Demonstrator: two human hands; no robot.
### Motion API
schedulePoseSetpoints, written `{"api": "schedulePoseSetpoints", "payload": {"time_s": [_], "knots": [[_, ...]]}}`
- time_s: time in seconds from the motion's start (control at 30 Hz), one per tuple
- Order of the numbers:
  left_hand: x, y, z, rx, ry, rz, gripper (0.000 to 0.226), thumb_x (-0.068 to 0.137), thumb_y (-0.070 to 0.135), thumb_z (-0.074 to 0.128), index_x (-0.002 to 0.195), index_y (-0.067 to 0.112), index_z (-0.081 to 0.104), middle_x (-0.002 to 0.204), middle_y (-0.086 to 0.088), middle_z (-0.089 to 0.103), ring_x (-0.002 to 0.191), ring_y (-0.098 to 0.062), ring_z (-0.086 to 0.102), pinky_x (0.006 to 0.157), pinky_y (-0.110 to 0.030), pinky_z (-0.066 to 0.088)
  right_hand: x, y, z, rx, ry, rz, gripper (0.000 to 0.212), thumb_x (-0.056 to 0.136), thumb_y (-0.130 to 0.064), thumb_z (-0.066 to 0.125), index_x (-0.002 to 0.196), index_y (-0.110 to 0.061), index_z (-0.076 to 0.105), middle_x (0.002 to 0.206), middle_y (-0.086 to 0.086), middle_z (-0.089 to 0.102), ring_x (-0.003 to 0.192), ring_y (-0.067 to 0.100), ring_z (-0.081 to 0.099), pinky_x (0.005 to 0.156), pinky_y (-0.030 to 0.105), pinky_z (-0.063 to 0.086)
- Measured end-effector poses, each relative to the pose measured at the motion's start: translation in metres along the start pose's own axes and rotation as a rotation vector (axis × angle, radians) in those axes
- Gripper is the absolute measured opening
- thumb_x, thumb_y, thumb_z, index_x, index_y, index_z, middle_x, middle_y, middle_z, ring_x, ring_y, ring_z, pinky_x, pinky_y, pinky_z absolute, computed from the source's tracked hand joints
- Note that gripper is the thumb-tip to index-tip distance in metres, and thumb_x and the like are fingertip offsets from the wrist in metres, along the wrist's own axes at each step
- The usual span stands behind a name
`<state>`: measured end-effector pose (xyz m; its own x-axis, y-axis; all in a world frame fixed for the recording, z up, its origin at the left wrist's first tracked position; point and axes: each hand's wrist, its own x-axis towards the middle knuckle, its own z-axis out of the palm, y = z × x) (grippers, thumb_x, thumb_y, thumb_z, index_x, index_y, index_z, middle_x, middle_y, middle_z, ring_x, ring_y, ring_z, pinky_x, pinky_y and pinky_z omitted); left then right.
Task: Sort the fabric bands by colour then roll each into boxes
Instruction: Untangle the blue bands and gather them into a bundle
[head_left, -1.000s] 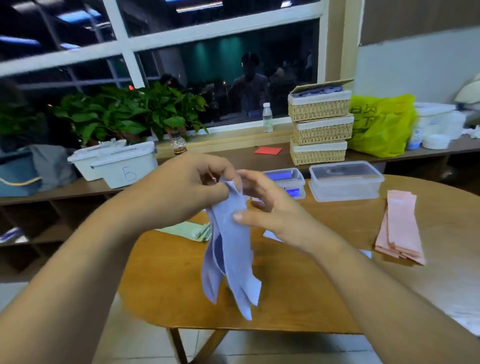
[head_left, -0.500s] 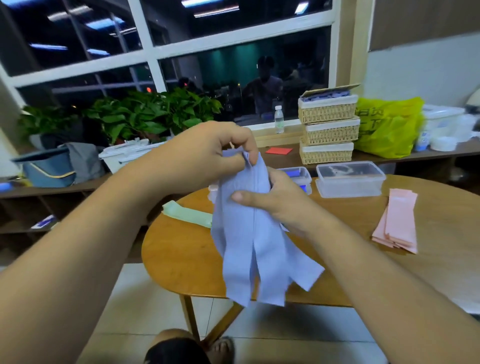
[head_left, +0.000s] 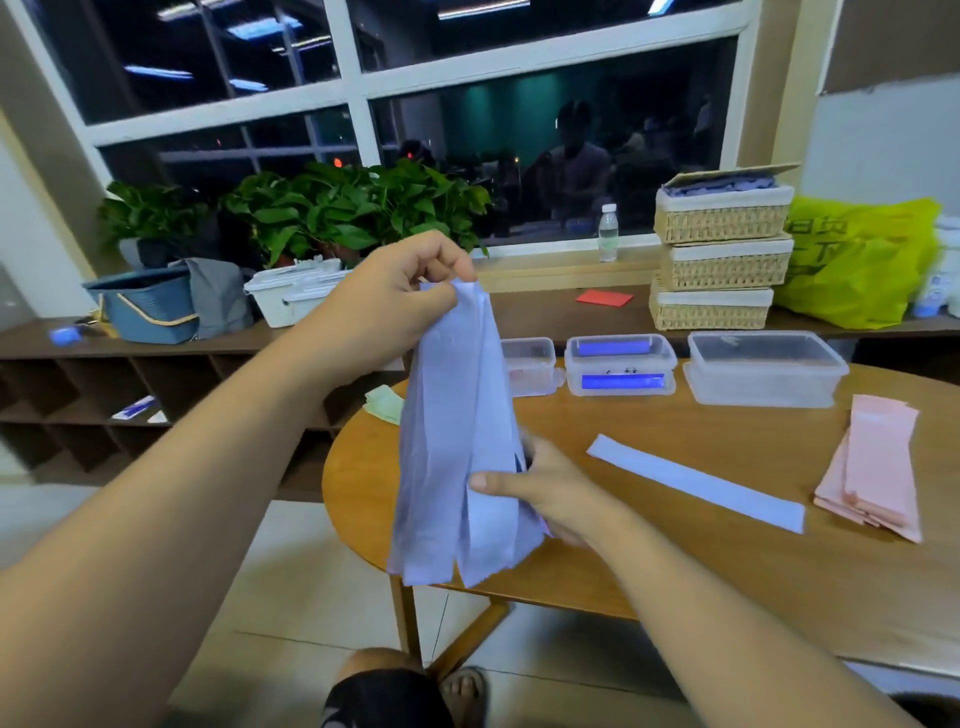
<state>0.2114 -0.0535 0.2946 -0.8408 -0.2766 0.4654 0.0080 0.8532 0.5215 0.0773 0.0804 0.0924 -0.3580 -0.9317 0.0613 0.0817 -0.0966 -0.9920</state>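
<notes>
A bunch of lavender fabric bands (head_left: 457, 441) hangs in the air over the table's left end. My left hand (head_left: 395, 301) pinches the bunch at its top. My right hand (head_left: 545, 488) grips the bands lower down, thumb across the front. One more lavender band (head_left: 696, 483) lies flat on the wooden table (head_left: 701, 571). A pile of pink bands (head_left: 872, 462) lies at the right, and green bands (head_left: 384, 402) peek out behind the bunch. Clear plastic boxes stand at the back of the table: a small one (head_left: 530, 364), one holding blue rolls (head_left: 621, 364) and a large one (head_left: 763, 369).
Behind the table runs a low shelf with stacked wicker baskets (head_left: 719, 260), a yellow-green bag (head_left: 852, 265), a water bottle (head_left: 607, 233), white tubs (head_left: 291, 296), a blue basket (head_left: 150, 306) and potted plants (head_left: 332, 213). My knee and sandalled foot (head_left: 410, 691) are beside the table leg.
My right hand has slid down the bunch from near the top to its lower part, drawing the bands straight. A single lavender band now shows on the table. The view shifted left.
</notes>
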Motion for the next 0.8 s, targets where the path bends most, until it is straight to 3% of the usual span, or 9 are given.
{"api": "schedulePoseSetpoints", "payload": {"time_s": [0.07,0.13,0.23,0.33,0.43,0.5,0.6,0.7,0.8], "knots": [[-0.005,-0.009,-0.008,0.046,-0.009,0.000,0.021,0.100,0.016,0.057,0.102,0.034,0.068,0.100,-0.003,0.064,0.077,-0.016,0.057,0.064,-0.034,0.048,0.014,0.013,-0.001,0.082,-0.026,-0.001,0.061,0.087,-0.019,0.086,0.141,-0.018,0.059,0.134,0.007,0.072,0.126,0.029,0.068,0.107,0.053,0.055],[-0.011,-0.009,-0.016,0.119,-0.051,0.052,0.016,0.100,0.022,0.058,0.105,0.035,0.066,0.102,0.003,0.065,0.088,-0.023,0.062,0.072,-0.044,0.055,0.030,0.016,-0.002,0.011,0.046,-0.062,0.049,0.088,-0.017,0.086,0.133,-0.016,0.066,0.127,0.006,0.076,0.120,0.027,0.072,0.101,0.048,0.057],[-0.019,-0.002,-0.026,0.172,-0.159,0.125,0.018,0.098,0.030,0.053,0.113,0.036,0.061,0.110,0.007,0.064,0.098,-0.027,0.062,0.080,-0.054,0.054,0.056,0.004,-0.001,-0.185,0.173,-0.119,0.022,0.088,-0.013,0.085,0.106,-0.019,0.075,0.101,-0.008,0.081,0.093,0.006,0.075,0.079,0.026,0.057],[-0.022,-0.002,-0.030,0.173,-0.187,0.173,0.022,0.100,0.021,0.054,0.114,0.036,0.059,0.112,0.009,0.062,0.099,-0.026,0.060,0.077,-0.049,0.053,0.074,-0.007,0.006,-0.316,0.145,-0.142,0.010,0.092,-0.009,0.080,0.093,-0.017,0.075,0.082,-0.016,0.077,0.073,-0.005,0.066,0.067,0.015,0.049],[-0.017,-0.015,-0.035,0.162,-0.141,0.156,0.025,0.102,0.014,0.056,0.115,0.035,0.060,0.110,0.011,0.062,0.099,-0.018,0.059,0.080,-0.040,0.051,0.079,-0.011,0.005,-0.401,0.012,-0.119,0.022,0.091,-0.007,0.081,0.102,-0.024,0.074,0.090,-0.022,0.078,0.083,-0.007,0.070,0.071,0.013,0.051],[-0.014,-0.030,-0.039,0.186,-0.123,0.106,0.025,0.103,0.015,0.057,0.115,0.037,0.060,0.111,0.013,0.062,0.099,-0.014,0.060,0.081,-0.038,0.052,0.080,-0.013,-0.004,-0.368,-0.154,-0.079,0.047,0.088,-0.006,0.085,0.129,-0.022,0.067,0.120,-0.012,0.077,0.115,0.005,0.071,0.096,0.030,0.058],[-0.012,-0.052,-0.042,0.191,-0.112,0.033,0.024,0.103,0.018,0.059,0.113,0.040,0.060,0.110,0.015,0.063,0.093,-0.012,0.060,0.076,-0.032,0.052,0.079,-0.013,-0.023,-0.047,-0.356,-0.073,0.088,0.081,-0.025,0.088,0.157,-0.021,0.045,0.152,0.008,0.058,0.142,0.028,0.054,0.121,0.049,0.041],[-0.011,-0.062,-0.032,0.124,-0.097,0.011,0.022,0.102,0.019,0.059,0.111,0.038,0.061,0.108,0.010,0.064,0.083,-0.023,0.059,0.070,-0.035,0.047,0.082,-0.018,-0.012,0.123,-0.348,-0.079,0.109,0.067,-0.056,0.093,0.158,-0.025,0.043,0.151,0.010,0.057,0.140,0.029,0.054,0.114,0.046,0.044],[-0.007,-0.068,-0.022,0.084,-0.061,0.028,0.015,0.101,0.025,0.059,0.112,0.035,0.061,0.108,0.008,0.065,0.080,-0.034,0.057,0.066,-0.047,0.050,0.092,-0.016,0.022,0.116,-0.303,-0.065,0.089,0.061,-0.044,0.100,0.138,-0.022,0.062,0.133,0.009,0.071,0.125,0.029,0.067,0.101,0.044,0.056]]}}
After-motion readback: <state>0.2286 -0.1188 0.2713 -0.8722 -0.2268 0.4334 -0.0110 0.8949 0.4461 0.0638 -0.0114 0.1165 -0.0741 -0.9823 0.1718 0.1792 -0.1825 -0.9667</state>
